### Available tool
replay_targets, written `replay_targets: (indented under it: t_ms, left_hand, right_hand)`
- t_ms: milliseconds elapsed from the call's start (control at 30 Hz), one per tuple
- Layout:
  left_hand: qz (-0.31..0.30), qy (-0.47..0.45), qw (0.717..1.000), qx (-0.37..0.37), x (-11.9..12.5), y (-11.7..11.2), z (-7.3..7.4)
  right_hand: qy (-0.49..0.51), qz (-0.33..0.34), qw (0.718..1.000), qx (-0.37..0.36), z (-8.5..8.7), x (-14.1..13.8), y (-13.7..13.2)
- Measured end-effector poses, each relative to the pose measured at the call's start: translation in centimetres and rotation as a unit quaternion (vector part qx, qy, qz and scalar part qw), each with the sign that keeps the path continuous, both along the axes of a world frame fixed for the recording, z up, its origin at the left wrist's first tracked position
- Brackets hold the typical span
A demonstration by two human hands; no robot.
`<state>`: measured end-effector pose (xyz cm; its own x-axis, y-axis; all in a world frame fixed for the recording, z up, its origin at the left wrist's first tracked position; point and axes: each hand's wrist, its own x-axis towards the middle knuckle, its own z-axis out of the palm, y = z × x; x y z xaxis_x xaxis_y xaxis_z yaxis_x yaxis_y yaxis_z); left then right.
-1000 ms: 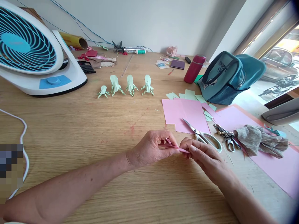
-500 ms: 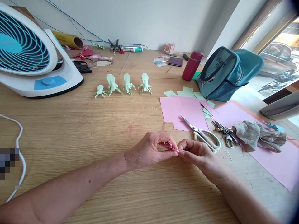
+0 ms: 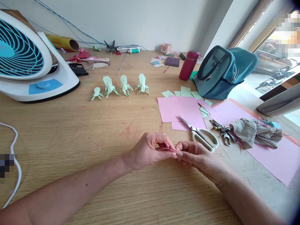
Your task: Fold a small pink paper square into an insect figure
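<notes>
Between my two hands is a small piece of folded pink paper [image 3: 166,148], partly hidden by the fingers. My left hand [image 3: 153,151] pinches it between thumb and fingers, with folded layers showing inside the grip. At the paper's right end, the thumb and index finger of my right hand [image 3: 195,155] are closed on its tip. Scissors [image 3: 199,134] with white handles lie just behind my right hand, blades over pink paper sheets [image 3: 181,109]. Several green folded-paper figures [image 3: 125,85] stand in a row farther back on the table.
A white and blue fan [image 3: 44,84] stands at the left, a white cable [image 3: 17,165] below it. A red flask [image 3: 189,65] and a teal backpack [image 3: 220,73] stand at back right. Keys [image 3: 225,132] and a grey cloth [image 3: 255,132] lie right, beside green paper scraps [image 3: 185,91].
The view has shifted slightly, so the table things sit a little farther left. Both hands keep their pinch on the pink paper, whose folded layers have tilted slightly.
</notes>
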<state>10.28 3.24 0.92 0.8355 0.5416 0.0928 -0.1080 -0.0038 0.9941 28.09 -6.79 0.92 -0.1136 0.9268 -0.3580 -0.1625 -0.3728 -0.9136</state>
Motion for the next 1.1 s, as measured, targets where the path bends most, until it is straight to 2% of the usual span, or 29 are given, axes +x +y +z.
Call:
replay_targets:
  t_ms: [167,267,467,667,867,967,1100]
  left_hand:
    - [-0.002,0.003,0.998,-0.064,0.07,-0.1,-0.15]
    - [-0.004,0.002,0.997,-0.072,0.12,-0.16,-0.06]
    - [0.005,0.013,0.999,-0.035,0.0,-0.18,0.27]
    - [0.027,0.026,0.998,0.058,-0.14,-0.29,0.47]
    - [0.036,0.01,0.994,0.108,-0.25,-0.28,0.43]
    - [0.03,0.008,0.993,0.112,-0.29,-0.21,0.44]
    - [0.034,0.029,0.997,0.071,-0.24,-0.29,0.43]
  right_hand:
    - [0.02,-0.005,0.999,-0.025,0.22,-0.02,-0.07]
    - [0.042,-0.01,0.998,-0.044,0.19,0.06,-0.04]
    - [0.049,-0.02,0.998,-0.043,0.26,-0.04,0.08]
    - [0.03,-0.017,0.999,-0.015,0.38,-0.32,0.05]
    - [0.012,-0.026,0.999,0.015,0.02,-0.36,0.13]
    - [0.015,-0.028,0.999,0.017,-0.09,-0.34,0.18]
    - [0.05,-0.039,0.998,0.013,-0.05,-0.3,0.2]
